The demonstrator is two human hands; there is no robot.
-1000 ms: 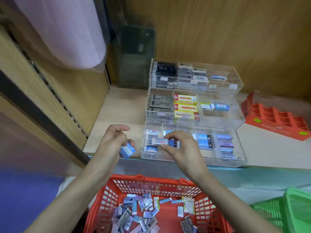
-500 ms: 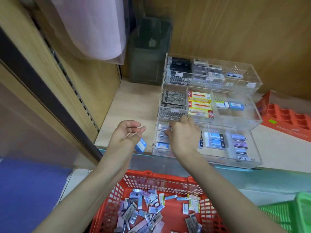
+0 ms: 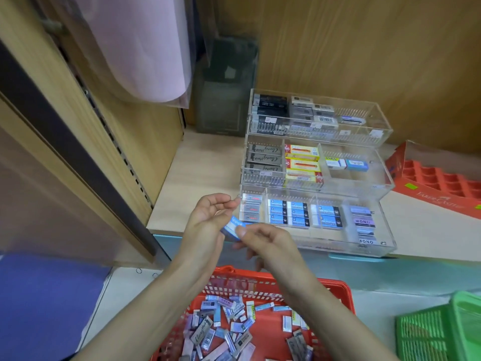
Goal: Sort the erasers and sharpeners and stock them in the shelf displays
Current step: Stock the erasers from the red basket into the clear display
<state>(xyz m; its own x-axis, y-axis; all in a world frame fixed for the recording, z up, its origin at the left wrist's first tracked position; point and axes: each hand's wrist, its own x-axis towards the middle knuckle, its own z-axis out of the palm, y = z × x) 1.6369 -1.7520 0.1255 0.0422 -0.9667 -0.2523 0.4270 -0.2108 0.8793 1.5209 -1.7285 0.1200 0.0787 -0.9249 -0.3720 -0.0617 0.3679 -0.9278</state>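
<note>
At the shelf's near edge: your left hand (image 3: 205, 225) and right hand (image 3: 273, 247) meet over one blue eraser (image 3: 232, 228), just left of the clear display (image 3: 338, 247).
Eraser in play: it is in the air between both hands, tilted, beside the display's near-left corner and outside every compartment.
Right-hand grip: your thumb and fingers pinch the eraser's near end.
Left-hand grip: your fingers (image 3: 223, 201) curl loosely above the eraser, which touches the palm side. Whether this hand grips it cannot be told.
Display tiers: three steps on the wooden shelf (image 3: 197, 178). The near tier holds blue-sleeved erasers (image 3: 289, 213) mid-row and Mono erasers (image 3: 364, 225) at right.
Red basket (image 3: 341, 287): it sits under your forearms with loose erasers (image 3: 223, 329) heaped inside.
Right margin: a green basket (image 3: 440, 334) sits near and an orange tray (image 3: 442, 183) far.
</note>
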